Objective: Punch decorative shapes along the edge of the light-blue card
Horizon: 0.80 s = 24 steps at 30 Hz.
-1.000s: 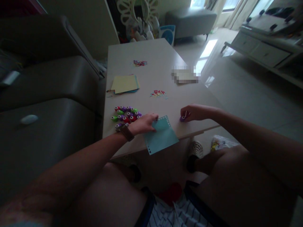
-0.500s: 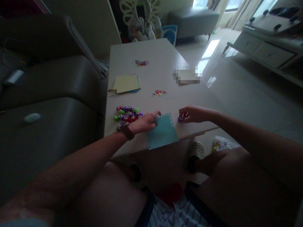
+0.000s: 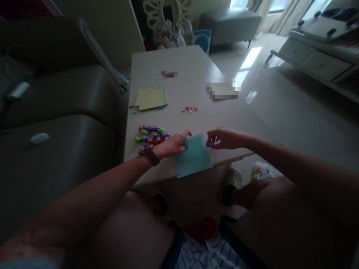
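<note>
A light blue sheet of paper point(image 3: 193, 158) lies at the table's near edge, its lower part jutting over. Small punched holes run along its top and upper right edges. My left hand point(image 3: 176, 143) holds the sheet at its upper left, thumb on the paper. My right hand point(image 3: 226, 137) is closed around a purple craft punch point(image 3: 209, 144) at the sheet's right edge. Whether the paper sits in the punch's slot I cannot make out. Several more punches point(image 3: 151, 140) in red, green and purple stand left of my left hand, some partly hidden by it.
On the white table point(image 3: 179, 63) lie a stack of coloured paper point(image 3: 151, 99), a near pile of paper bits point(image 3: 190, 110) and a far one point(image 3: 169, 74). A blurred-out flat item point(image 3: 223, 90) rests at the right. A grey sofa point(image 3: 56, 149) stands to the left.
My right hand has moved left with the purple punch, from beside the sheet up to its right edge. My left hand and the paper stay in place.
</note>
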Available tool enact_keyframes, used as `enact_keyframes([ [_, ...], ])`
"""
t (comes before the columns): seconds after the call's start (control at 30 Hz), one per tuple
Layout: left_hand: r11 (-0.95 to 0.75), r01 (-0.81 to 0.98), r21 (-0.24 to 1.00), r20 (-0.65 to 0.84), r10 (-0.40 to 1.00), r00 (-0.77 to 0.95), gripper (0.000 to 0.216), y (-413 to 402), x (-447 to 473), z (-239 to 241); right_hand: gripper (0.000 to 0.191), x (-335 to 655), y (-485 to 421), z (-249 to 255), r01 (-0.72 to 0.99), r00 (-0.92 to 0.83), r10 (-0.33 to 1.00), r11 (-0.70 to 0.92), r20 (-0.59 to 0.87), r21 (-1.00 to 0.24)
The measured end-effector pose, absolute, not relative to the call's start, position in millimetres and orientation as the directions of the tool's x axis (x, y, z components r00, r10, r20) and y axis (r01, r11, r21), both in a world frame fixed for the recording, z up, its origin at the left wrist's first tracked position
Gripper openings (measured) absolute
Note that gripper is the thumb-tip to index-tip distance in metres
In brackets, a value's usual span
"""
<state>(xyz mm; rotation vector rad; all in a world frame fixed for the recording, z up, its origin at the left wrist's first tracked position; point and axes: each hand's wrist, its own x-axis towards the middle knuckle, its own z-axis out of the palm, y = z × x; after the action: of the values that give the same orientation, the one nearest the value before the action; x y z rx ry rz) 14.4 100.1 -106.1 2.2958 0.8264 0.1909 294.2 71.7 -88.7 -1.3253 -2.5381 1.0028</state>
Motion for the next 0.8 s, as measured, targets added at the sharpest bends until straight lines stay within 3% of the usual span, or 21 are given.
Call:
enact_keyframes([
  [0.8, -0.558, 0.560, 0.612, -0.138, 0.622, 0.771, 0.054, 97.5, 17.2, -98.1, 0.010, 288.4, 70.6, -87.8, 0.729, -0.589, 0.783, 0.410, -0.199, -0.548],
])
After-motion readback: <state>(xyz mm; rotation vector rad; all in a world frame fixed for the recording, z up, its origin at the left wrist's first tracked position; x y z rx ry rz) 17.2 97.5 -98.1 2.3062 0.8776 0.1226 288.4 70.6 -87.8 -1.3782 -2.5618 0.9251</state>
